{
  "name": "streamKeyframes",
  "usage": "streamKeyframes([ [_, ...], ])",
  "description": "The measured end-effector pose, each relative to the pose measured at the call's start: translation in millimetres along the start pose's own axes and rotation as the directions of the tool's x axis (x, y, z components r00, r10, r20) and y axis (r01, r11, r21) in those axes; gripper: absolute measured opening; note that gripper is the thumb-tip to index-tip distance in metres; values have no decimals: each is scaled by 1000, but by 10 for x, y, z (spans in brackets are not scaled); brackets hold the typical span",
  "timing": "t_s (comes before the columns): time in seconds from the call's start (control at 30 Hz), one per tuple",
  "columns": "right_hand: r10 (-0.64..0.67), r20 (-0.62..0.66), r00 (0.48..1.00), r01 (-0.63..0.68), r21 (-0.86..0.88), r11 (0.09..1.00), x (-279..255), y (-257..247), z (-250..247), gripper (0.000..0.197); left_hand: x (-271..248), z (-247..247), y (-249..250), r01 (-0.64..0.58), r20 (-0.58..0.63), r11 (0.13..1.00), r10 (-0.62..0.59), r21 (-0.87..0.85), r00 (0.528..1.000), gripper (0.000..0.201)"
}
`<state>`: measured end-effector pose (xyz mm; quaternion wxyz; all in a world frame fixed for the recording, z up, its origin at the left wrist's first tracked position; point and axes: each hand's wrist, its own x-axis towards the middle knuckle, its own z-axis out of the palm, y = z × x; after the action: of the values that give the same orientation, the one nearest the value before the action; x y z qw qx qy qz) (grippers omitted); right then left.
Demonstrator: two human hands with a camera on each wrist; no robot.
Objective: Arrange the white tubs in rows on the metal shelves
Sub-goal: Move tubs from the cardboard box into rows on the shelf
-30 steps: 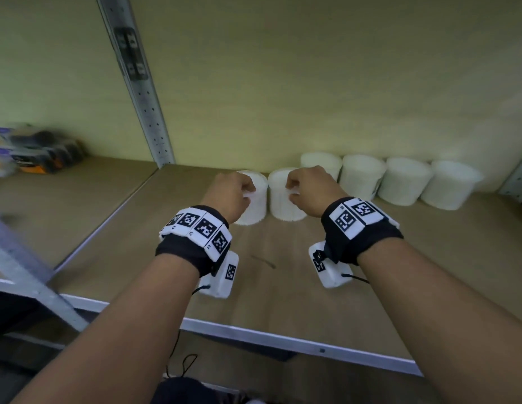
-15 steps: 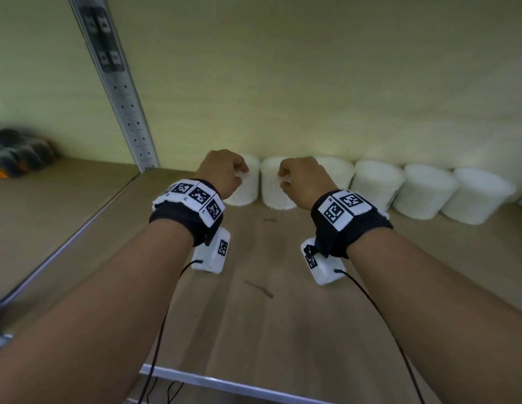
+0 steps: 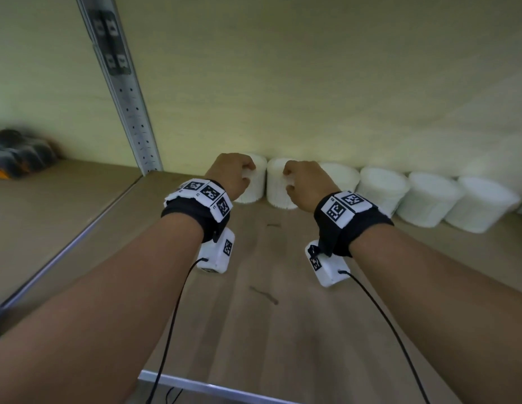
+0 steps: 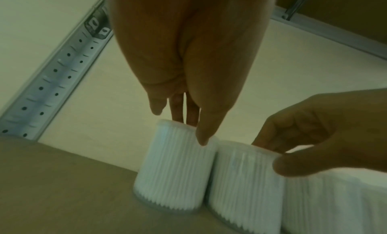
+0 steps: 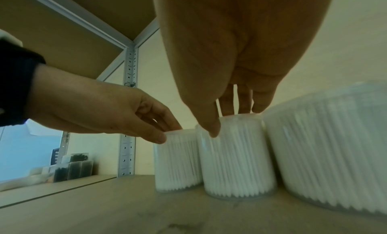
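Note:
Several white tubs stand in a row along the back wall of the wooden shelf point(image 3: 254, 330). My left hand point(image 3: 248, 174) pinches the top of the leftmost tub point(image 3: 255, 189), thumb in front and fingers behind, as the left wrist view shows on this tub point(image 4: 173, 171). My right hand point(image 3: 289, 179) grips the second tub point(image 3: 275, 191) the same way, and in the right wrist view its fingers point(image 5: 244, 101) lie over that tub point(image 5: 236, 158). Both tubs stand upright on the board and touch each other. Wider tubs point(image 3: 382, 189) continue the row to the right.
A perforated metal upright point(image 3: 131, 112) stands just left of the held tubs. Dark boxes point(image 3: 17, 153) sit on the neighbouring shelf at the far left. The shelf's metal front edge point(image 3: 213, 387) runs below my forearms. Another shelf board point(image 5: 62, 22) is overhead.
Both hands have carried their tubs from mid-shelf back to the wall, in line with the row of wider tubs. The view has moved in closer.

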<state>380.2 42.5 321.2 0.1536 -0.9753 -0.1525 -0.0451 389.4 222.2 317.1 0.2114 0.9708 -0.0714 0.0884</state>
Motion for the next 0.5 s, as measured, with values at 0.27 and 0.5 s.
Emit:
streamKeyframes([
  [0.27,17,9,1000,-18,89,996,-483,54,-261,54,-366,-35,301,64,86,997,-68,45,994,60],
  [0.5,28,-28,999,-25,79,997,-1222,-58,-481,48,-1120,-333,621,42,104,999,-39,-28,994,58],
])
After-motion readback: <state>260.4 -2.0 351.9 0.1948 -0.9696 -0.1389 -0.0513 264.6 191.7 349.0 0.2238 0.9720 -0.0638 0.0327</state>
